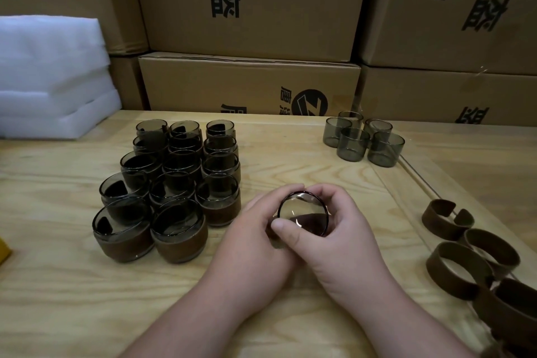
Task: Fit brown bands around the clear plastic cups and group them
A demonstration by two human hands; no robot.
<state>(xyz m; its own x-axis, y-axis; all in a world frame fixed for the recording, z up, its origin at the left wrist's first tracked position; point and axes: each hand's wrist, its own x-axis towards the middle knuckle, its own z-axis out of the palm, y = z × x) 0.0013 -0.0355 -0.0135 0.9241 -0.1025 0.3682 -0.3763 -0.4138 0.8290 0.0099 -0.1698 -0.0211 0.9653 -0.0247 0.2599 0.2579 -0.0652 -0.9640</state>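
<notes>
A clear smoky cup point(302, 213) lies tipped toward me at the table's middle, with a dark brown band showing round its lower side. My left hand point(255, 238) and my right hand point(334, 227) both grip it, fingers curled round its rim and sides. Left of them stands a group of banded cups point(171, 183) in rows, several deep. Bare cups point(363, 138), several, cluster at the back right. Loose brown bands point(453, 267) lie at the right edge.
The wooden table point(87, 299) carries everything. Stacked cardboard boxes point(250, 81) wall off the back. White foam sheets point(49, 75) sit piled at the back left. A yellow object point(3, 250) pokes in at the left edge.
</notes>
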